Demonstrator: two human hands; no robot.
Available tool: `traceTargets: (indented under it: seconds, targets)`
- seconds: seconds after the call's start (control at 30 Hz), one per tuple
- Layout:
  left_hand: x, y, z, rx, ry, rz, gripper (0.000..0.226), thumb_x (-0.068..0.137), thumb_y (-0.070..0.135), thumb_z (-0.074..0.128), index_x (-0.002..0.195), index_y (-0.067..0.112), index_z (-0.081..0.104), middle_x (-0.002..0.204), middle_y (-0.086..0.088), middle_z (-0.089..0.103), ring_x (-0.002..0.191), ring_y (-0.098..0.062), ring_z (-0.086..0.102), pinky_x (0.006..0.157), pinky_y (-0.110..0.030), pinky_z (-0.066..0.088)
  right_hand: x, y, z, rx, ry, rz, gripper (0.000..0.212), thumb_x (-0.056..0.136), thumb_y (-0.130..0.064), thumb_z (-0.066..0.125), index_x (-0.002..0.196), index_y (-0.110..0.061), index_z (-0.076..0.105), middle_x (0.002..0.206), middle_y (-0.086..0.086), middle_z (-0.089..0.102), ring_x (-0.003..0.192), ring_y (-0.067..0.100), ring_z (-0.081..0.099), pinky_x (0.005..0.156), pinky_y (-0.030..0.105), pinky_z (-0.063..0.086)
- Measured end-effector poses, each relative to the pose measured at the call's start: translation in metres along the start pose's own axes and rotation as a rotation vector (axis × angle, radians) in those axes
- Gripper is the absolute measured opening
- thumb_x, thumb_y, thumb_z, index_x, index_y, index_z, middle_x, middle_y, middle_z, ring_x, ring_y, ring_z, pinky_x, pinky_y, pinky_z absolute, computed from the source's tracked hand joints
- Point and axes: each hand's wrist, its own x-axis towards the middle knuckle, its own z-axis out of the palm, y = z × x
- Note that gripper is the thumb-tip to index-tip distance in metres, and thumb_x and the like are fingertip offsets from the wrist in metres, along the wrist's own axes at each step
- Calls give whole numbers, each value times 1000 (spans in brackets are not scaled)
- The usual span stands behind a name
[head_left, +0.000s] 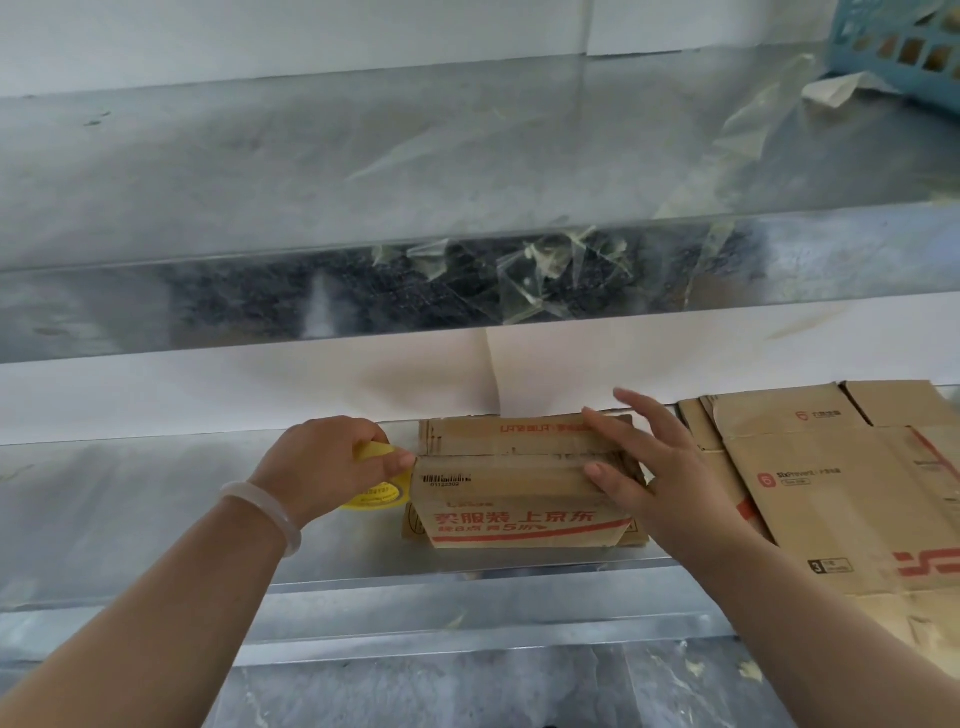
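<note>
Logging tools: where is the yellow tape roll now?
Head view, left of centre: the yellow tape roll, gripped by the left hand, at the left end of the brown cardboard box.

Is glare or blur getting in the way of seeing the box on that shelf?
Head view: light soft and even, only a faint shadow on the wall behind the box; box print and barcode read sharply; the upper shelf is hazy with reflections; shelf edges bow from the wide lens; the left hand hides most of the tape roll.

Left grip (332, 462) and right grip (660, 467) bare, forearms bare too; smooth milky-white translucent bangle (270, 508) on left wrist.
</note>
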Motion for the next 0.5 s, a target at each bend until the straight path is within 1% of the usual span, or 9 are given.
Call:
traceTargets:
  seconds: [0.03,0.07,0.13,0.17,0.2,0.3,0.4,0.5]
  targets:
    - [0,0,0,-6,-3,0,35,79,67,57,78,33,67,77,13,66,75,-5,61,72,-33,54,-1,-3,0,-114,21,-57,44,86,-65,44,128,-55,53,149,-26,30,141,6,27,113,36,33]
    - [1,-1,1,-14,-4,0,35,79,66,57,78,33,67,77,13,66,75,-5,61,72,-32,53,-1,-5,1,-219,55,-148,41,94,-59,40,129,-45,58,150,-20,36,142,9,27,117,37,26]
    - [1,-1,3,-27,1,-6,33,79,66,58,77,34,66,77,14,66,75,-5,61,71,-31,53,-2,-7,7,-371,104,-303,41,100,-45,37,125,-30,65,138,-12,55,137,12,40,120,39,22]
    - [1,-1,4,-36,4,-9,33,79,66,58,76,34,66,77,14,66,75,-5,61,71,-31,52,-3,-7,9,-426,106,-327,44,100,-43,35,125,-26,66,134,-10,59,135,13,44,120,40,21]
    - [2,-2,5,-47,7,-13,32,79,65,59,76,34,66,77,14,66,75,-5,61,71,-31,53,-4,-7,12,-484,92,-329,47,101,-44,32,127,-24,65,134,-9,60,134,14,45,119,42,20]
    - [2,-3,8,-58,-2,-19,31,79,64,59,76,35,66,77,14,67,76,-6,61,71,-31,53,-10,-10,17,-621,52,-320,56,100,-51,28,135,-20,58,141,-7,54,139,15,40,118,44,18]
    - [3,-3,9,-59,-10,-12,31,80,64,58,77,35,66,77,14,66,75,-6,61,70,-30,52,-14,-17,22,-665,54,-341,52,99,-46,33,138,-19,56,142,-5,53,138,17,41,117,47,20]
    - [2,-2,8,-47,-5,-3,32,81,64,57,78,34,66,77,14,66,75,-5,60,69,-30,52,-15,-26,32,-728,35,-351,55,98,-46,33,142,-17,50,146,-2,49,140,20,40,116,49,20]
